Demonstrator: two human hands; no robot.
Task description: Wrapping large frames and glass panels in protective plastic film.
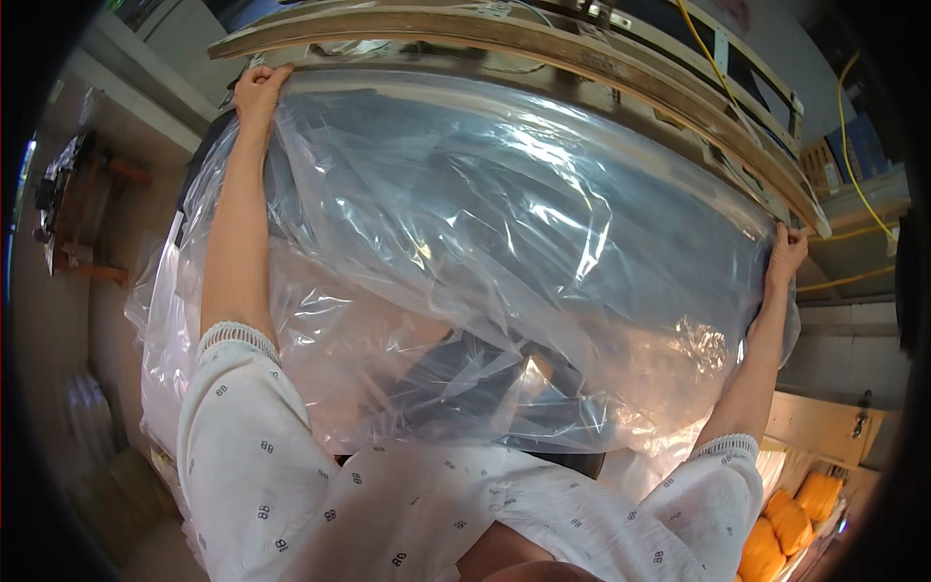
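A large sheet of clear plastic film (436,213) stretches between my two raised arms and hangs in shiny folds down toward my chest. At the far left, my left hand (260,89) pinches the film's top corner, fingers closed. Over on the right, my right hand (787,250) grips the opposite end of the same top edge, its fingers also closed. The edge is pulled fairly straight between the hands, while the lower part is crumpled. Whether the film is one layer or a bag, I cannot tell.
A long wooden bar (524,41) runs across just beyond the film's top edge, with a machine frame behind it. Yellow cable (850,155) hangs at the right. Orange bundles (779,533) lie at the lower right, and an orange metal frame (87,213) stands at the left.
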